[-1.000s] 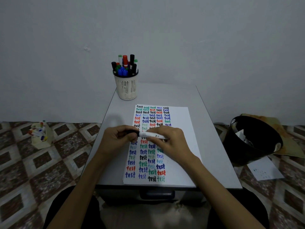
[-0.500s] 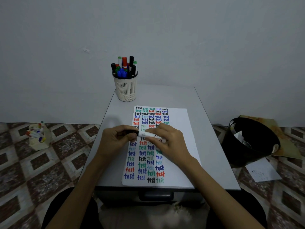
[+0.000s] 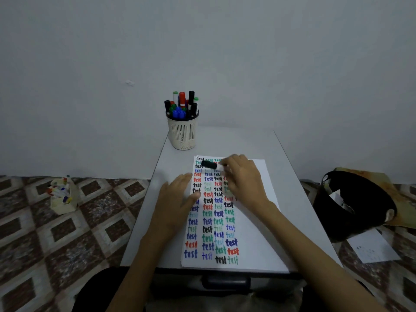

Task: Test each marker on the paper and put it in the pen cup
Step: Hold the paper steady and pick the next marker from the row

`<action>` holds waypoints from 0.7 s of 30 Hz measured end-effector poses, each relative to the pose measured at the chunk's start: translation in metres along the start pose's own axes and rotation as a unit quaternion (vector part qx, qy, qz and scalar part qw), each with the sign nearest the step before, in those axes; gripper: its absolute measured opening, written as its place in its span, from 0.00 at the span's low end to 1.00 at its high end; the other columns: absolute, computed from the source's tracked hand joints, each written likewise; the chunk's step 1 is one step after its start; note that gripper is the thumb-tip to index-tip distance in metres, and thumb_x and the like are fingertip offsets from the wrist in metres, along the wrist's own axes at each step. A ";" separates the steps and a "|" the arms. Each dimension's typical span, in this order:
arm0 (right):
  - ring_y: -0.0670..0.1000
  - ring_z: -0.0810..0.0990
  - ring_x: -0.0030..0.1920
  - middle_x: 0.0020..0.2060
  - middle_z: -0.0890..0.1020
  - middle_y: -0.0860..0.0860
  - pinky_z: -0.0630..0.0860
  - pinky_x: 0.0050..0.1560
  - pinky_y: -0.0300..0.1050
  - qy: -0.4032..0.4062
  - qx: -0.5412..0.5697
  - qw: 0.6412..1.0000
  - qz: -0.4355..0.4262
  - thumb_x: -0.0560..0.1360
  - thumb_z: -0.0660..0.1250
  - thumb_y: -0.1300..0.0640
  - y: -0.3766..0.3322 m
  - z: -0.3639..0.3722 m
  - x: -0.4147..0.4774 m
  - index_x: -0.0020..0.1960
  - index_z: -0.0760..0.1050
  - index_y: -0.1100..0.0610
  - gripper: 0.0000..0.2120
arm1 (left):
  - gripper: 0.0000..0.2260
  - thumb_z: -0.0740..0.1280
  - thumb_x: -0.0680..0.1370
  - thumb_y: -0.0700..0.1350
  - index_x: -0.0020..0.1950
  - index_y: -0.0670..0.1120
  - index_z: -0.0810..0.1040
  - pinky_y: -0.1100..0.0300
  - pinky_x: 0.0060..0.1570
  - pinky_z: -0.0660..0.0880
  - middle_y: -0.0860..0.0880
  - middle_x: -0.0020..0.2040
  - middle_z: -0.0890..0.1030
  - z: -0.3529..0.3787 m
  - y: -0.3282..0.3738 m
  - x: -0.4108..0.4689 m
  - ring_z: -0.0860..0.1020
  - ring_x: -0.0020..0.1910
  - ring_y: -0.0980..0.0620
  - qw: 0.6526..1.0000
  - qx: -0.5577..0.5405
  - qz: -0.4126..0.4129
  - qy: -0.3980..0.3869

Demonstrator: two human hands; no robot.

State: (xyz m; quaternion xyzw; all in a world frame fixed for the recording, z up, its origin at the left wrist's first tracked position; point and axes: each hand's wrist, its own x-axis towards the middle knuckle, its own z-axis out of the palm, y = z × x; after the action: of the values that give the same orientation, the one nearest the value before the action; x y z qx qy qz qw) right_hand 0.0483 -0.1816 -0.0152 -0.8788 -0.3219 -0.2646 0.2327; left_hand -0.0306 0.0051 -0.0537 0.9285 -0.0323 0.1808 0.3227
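The right hand (image 3: 242, 179) pinches a marker (image 3: 212, 165) by its white barrel, fingers curled round it, above the far end of the paper (image 3: 254, 221). The marker lies nearly level and clear of the sheet. Its black cap points left toward the far left corner of the desk (image 3: 292, 194), where the pen cup (image 3: 182, 134) stands. Cap on and tip off the page — that reads as a marker already tried and bound for the cup, though blur makes the cap's seating hard to confirm.

The left hand (image 3: 177, 194) lies palm down with straight fingers and holds nothing. It rests across the left margin of the paper and the desk beside it, most likely pinning the sheet so it cannot slide.

The paper runs lengthwise from the desk's near edge toward the far edge. Its left columns are filled with the word "test" in black, blue, green and red, and its right strip is bare. The cup is crowded with capped markers (image 3: 182, 104), so this one will probably need a gap — likely cap up, as the others stand.

On the floor left of the desk sits an open box (image 3: 62, 195) of more markers, perhaps the untested supply. To the right are a black bin (image 3: 353, 206) and a loose sheet (image 3: 373, 246).
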 end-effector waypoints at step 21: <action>0.50 0.72 0.37 0.35 0.79 0.52 0.67 0.58 0.46 0.092 0.065 0.993 0.040 0.74 0.65 0.62 -0.042 0.046 0.238 0.69 0.66 0.53 0.25 | 0.33 0.41 0.72 0.62 0.74 0.51 0.60 0.53 0.70 0.35 0.56 0.75 0.59 0.007 0.004 0.002 0.52 0.74 0.60 0.992 0.116 -0.039 -0.028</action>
State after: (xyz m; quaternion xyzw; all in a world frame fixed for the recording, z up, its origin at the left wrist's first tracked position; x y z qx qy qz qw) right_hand 0.1891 -0.0210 0.1064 -0.8457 -0.2801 -0.3134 0.3288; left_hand -0.0275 -0.0018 -0.0560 0.9650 0.0159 0.1442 0.2183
